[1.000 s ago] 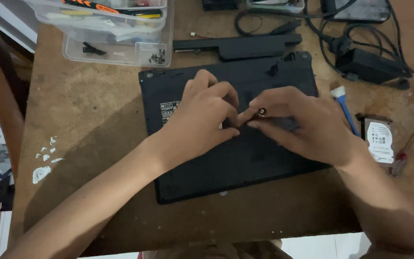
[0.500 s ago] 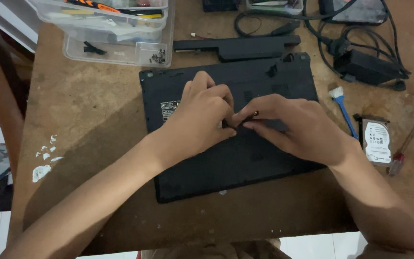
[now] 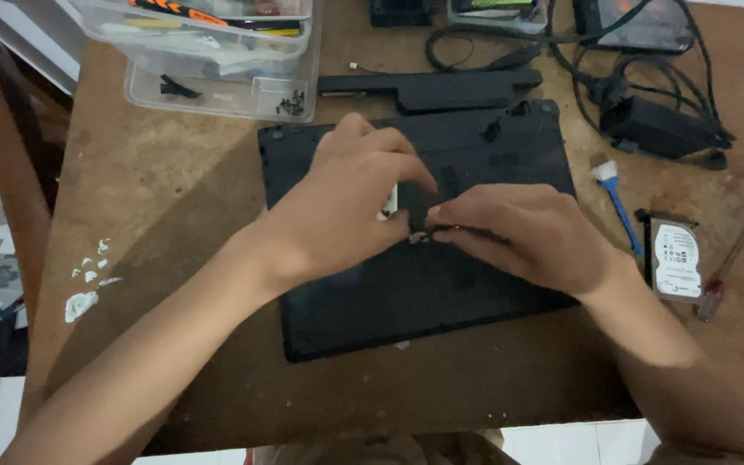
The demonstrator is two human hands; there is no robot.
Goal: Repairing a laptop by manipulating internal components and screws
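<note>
I see the upturned black laptop (image 3: 441, 258) lying mid-table (image 3: 157, 198), my left hand (image 3: 346, 207) cupped on its base, my right hand (image 3: 518, 232) pinching 1 small metal part (image 3: 419, 235) that could slip and roll away.

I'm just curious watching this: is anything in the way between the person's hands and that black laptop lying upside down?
Nothing visible. The left hand and right hand already rest on the laptop, fingertips meeting over a small part at its middle. The battery lies apart behind it.
</note>
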